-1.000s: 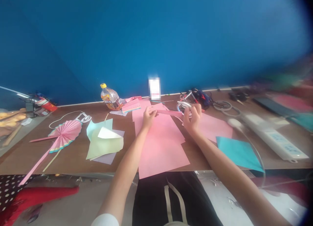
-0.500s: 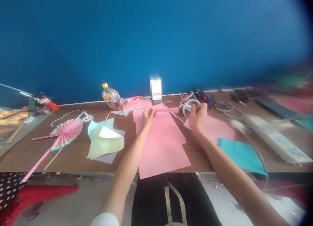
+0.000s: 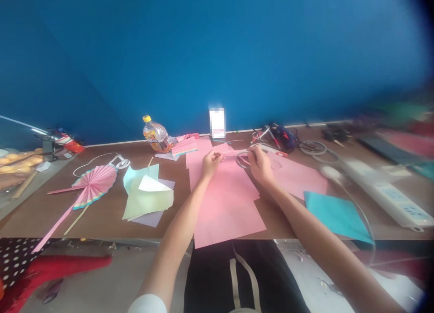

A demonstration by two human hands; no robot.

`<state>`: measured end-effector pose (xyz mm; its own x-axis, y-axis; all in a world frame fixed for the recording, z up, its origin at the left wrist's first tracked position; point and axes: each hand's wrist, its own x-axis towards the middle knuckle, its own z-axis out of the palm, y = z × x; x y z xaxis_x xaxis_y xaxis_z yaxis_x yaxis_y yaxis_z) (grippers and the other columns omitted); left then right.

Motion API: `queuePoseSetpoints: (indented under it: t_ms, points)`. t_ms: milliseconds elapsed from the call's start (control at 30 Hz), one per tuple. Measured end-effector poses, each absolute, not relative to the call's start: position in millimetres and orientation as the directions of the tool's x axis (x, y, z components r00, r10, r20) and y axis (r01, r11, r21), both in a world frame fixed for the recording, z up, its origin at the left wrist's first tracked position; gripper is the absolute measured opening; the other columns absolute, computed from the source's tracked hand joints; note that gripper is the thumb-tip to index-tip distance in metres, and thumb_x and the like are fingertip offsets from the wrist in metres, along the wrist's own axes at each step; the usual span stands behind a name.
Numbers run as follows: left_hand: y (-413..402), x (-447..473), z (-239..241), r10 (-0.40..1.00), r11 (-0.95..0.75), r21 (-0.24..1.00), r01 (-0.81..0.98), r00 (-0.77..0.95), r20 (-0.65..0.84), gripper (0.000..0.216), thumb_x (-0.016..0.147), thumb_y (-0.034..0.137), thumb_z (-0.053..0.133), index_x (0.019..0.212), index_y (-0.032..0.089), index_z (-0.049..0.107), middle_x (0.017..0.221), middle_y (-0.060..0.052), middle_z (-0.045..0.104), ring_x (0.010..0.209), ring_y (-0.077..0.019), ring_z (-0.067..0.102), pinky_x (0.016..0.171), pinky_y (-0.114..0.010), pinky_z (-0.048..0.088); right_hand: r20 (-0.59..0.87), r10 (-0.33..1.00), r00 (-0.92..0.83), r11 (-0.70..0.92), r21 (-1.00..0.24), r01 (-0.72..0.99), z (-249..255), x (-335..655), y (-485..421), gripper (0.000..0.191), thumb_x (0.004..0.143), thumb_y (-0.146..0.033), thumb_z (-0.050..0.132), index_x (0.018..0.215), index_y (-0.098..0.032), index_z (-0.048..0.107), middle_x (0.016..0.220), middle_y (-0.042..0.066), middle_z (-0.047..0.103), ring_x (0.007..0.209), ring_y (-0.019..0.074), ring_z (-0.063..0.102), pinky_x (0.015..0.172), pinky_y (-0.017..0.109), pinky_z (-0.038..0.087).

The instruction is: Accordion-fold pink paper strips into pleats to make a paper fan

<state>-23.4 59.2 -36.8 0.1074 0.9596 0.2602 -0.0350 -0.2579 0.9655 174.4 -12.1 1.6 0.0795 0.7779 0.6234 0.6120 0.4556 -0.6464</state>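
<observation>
Above the pink paper sheets [image 3: 224, 200], my left hand [image 3: 210, 165] pinches one end of a narrow folded pink paper strip [image 3: 234, 153]. Close to the strip's other end, my right hand [image 3: 261, 165] is closed, with a pale ring [image 3: 241, 165] at its fingers. The ring looks like a roll of tape, though it is blurred and partly hidden by the hand. Whether the right fingers also touch the strip, I cannot tell.
On the left lie a pleated pink fan [image 3: 95, 184] and pale green sheets [image 3: 149, 202]. A yellow-capped bottle [image 3: 156, 137] stands at the back. Toward the right are a teal sheet [image 3: 335, 213], a power strip [image 3: 389, 195] and coiled cable [image 3: 313, 148].
My right hand has moved left and slightly down, toward the left hand, with the pale ring moving along. My left hand has shifted a little right, still pinching the strip.
</observation>
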Motion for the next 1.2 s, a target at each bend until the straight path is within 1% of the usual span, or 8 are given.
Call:
queuePoseSetpoints:
  t_ms: [100,167,267,467,600,800,933,1200]
  points:
    - [56.3,-21.3,-35.4,0.949,-0.293,0.956,0.016,0.127,0.289,0.011,0.076,0.025,0.061,0.08,0.017,0.055,0.077,-0.002,0.066,0.079,-0.0175,0.069,0.075,-0.03,0.054,0.65,0.758,-0.05,0.514,-0.549,0.659,-1.9,170.5,-11.2,0.015,0.092,-0.027,0.039,0.092,-0.021,0.053,0.088,0.007,0.061,0.082,0.0218,0.055,0.075,0.033,0.039]
    - [54.9,-20.4,-35.0,0.941,-0.317,0.948,0.042,0.137,0.308,0.007,0.077,0.023,0.059,0.077,0.017,0.055,0.076,-0.002,0.066,0.08,-0.0174,0.068,0.075,-0.029,0.053,0.64,0.76,-0.11,0.542,-0.532,0.651,-4.9,167.2,-11.7,0.014,0.09,-0.025,0.04,0.092,-0.021,0.053,0.088,0.007,0.061,0.082,0.0215,0.055,0.075,0.033,0.04]
    - [53.7,-20.2,-35.0,0.929,-0.343,0.936,0.082,0.177,0.325,0.007,0.078,0.023,0.057,0.078,0.017,0.06,0.078,-0.003,0.068,0.081,-0.0173,0.067,0.076,-0.029,0.052,0.618,0.773,-0.142,0.544,-0.532,0.649,-8.3,162.1,-13.3,0.013,0.088,-0.023,0.042,0.092,-0.021,0.054,0.083,0.006,0.061,0.077,0.0201,0.055,0.071,0.03,0.04]
    - [52.1,-20.4,-33.3,0.911,-0.393,0.907,0.153,0.2,0.362,0.016,0.079,0.028,0.058,0.086,0.016,0.068,0.086,-0.005,0.071,0.084,-0.0177,0.066,0.078,-0.03,0.052,0.585,0.797,-0.149,0.515,-0.529,0.675,-11.0,158.3,-13.2,0.015,0.085,-0.022,0.043,0.09,-0.02,0.057,0.08,0.005,0.061,0.071,0.0179,0.054,0.066,0.027,0.039]
    - [48.2,-18.9,-29.8,0.879,-0.449,0.878,0.163,0.254,0.403,0.019,0.081,0.031,0.06,0.088,0.017,0.069,0.09,-0.006,0.071,0.087,-0.0181,0.066,0.083,-0.031,0.051,0.583,0.803,-0.125,0.499,-0.542,0.677,-11.2,160.1,-11.9,0.016,0.086,-0.022,0.042,0.091,-0.019,0.057,0.083,0.006,0.062,0.074,0.0188,0.055,0.068,0.028,0.04]
    - [44.7,-18.7,-28.6,0.86,-0.49,0.848,0.201,0.275,0.431,0.023,0.08,0.035,0.061,0.093,0.017,0.069,0.095,-0.008,0.071,0.088,-0.0193,0.067,0.084,-0.033,0.052,0.568,0.813,-0.127,0.498,-0.565,0.657,-11.5,159.5,-11.1,0.016,0.085,-0.018,0.042,0.091,-0.019,0.057,0.089,0.007,0.064,0.079,0.0184,0.058,0.071,0.027,0.041]
    - [43.5,-19.0,-27.9,0.844,-0.505,0.846,0.172,0.303,0.442,0.024,0.08,0.036,0.063,0.093,0.017,0.069,0.095,-0.008,0.071,0.088,-0.0194,0.067,0.085,-0.033,0.052,0.572,0.812,-0.11,0.49,-0.568,0.661,-12.5,158.1,-10.8,0.016,0.085,-0.019,0.042,0.091,-0.019,0.057,0.087,0.007,0.064,0.078,0.0187,0.058,0.071,0.027,0.042]
    - [36.5,-16.1,-19.7,0.878,-0.459,0.866,0.197,0.251,0.408,0.028,0.08,0.044,0.062,0.088,0.018,0.071,0.088,-0.005,0.072,0.083,-0.0181,0.067,0.079,-0.029,0.05,0.58,0.808,-0.102,0.479,-0.545,0.688,-12.2,157.0,-9.8,0.017,0.086,-0.02,0.042,0.091,-0.019,0.058,0.086,0.007,0.064,0.075,0.0186,0.057,0.068,0.027,0.041]
